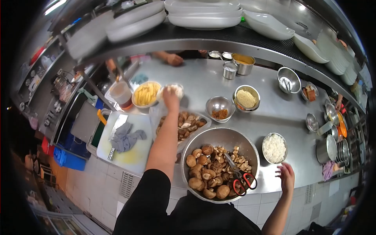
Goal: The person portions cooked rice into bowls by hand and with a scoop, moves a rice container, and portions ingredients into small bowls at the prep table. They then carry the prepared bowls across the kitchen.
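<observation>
My left hand [170, 98] reaches far forward over a small bowl of white food [179, 89]; its fingertips are hidden, so whether it grips anything does not show. My right hand [287, 176] has its fingers apart and is empty, just below a metal bowl of white shredded food [274, 148]. Between my arms stands a large steel bowl [250, 147] holding whole mushrooms [208, 172] and cut mushroom pieces. Red-and-black-handled scissors [239, 173] lie on the mushrooms, blades pointing away from me. Behind it, a clear plastic bag [203, 127] holds more mushrooms.
A bowl of yellow strips [147, 94] sits beside the white-food bowl. On the left, a cutting board [139, 154] carries a grey cloth [126, 137] and a knife [117, 124]. Farther back are several metal bowls and pots. A shelf of white dishes [203, 21] overhangs the table; another person's hand [174, 59] shows beneath.
</observation>
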A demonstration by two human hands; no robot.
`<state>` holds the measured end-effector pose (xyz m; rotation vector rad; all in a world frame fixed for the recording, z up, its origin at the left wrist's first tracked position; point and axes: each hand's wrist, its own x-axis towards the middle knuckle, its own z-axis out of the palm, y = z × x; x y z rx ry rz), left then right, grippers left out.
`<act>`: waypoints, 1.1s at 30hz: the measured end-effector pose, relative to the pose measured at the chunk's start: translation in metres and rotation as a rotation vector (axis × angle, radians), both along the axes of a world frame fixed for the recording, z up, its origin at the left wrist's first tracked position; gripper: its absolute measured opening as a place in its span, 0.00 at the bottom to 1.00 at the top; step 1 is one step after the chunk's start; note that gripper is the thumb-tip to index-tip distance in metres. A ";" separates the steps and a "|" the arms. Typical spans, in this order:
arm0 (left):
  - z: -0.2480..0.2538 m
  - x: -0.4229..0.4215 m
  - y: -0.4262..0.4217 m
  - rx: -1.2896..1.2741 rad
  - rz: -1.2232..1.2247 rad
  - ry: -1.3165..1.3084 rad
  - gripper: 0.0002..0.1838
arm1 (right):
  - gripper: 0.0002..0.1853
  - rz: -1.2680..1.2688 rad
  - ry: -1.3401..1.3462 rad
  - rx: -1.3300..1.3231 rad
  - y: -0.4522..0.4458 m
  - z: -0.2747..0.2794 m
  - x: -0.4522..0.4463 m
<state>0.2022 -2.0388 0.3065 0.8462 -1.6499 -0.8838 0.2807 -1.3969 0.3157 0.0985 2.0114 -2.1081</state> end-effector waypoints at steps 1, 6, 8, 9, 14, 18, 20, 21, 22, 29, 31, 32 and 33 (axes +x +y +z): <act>0.009 0.015 -0.006 0.149 0.040 0.002 0.20 | 0.17 -0.107 -0.047 0.019 0.017 -0.015 0.023; -0.041 0.056 -0.063 0.346 -0.012 -0.230 0.24 | 0.15 -0.489 -0.271 -0.017 0.077 -0.084 0.137; -0.045 0.061 -0.069 0.365 -0.121 -0.359 0.26 | 0.15 -0.526 -0.289 -0.034 0.074 -0.093 0.159; -0.042 0.062 -0.068 0.278 -0.132 -0.459 0.27 | 0.15 -0.560 -0.307 -0.057 0.069 -0.096 0.164; -0.026 0.058 -0.056 0.252 -0.129 -0.614 0.30 | 0.16 -0.558 -0.261 -0.125 0.039 -0.094 0.161; -0.036 0.048 -0.078 0.128 -0.118 -0.707 0.25 | 0.16 -0.534 -0.236 -0.114 0.028 -0.089 0.162; -0.035 0.047 -0.086 0.109 -0.132 -0.777 0.23 | 0.16 -0.549 -0.242 -0.102 0.029 -0.090 0.163; -0.034 0.047 -0.089 0.069 -0.121 -0.790 0.21 | 0.16 -0.558 -0.260 -0.100 0.030 -0.092 0.164; -0.034 0.047 -0.090 0.029 -0.109 -0.804 0.19 | 0.15 -0.567 -0.279 -0.097 0.031 -0.094 0.166; -0.045 0.047 -0.101 0.024 -0.120 -0.788 0.19 | 0.14 -0.579 -0.289 -0.111 0.034 -0.102 0.165; -0.049 0.047 -0.106 -0.016 -0.155 -0.779 0.19 | 0.14 -0.576 -0.289 -0.105 0.032 -0.101 0.161; -0.050 0.046 -0.111 -0.015 -0.153 -0.781 0.19 | 0.14 -0.575 -0.291 -0.105 0.032 -0.101 0.160; -0.050 0.044 -0.119 0.050 -0.276 -0.801 0.19 | 0.14 -0.571 -0.293 -0.107 0.032 -0.103 0.159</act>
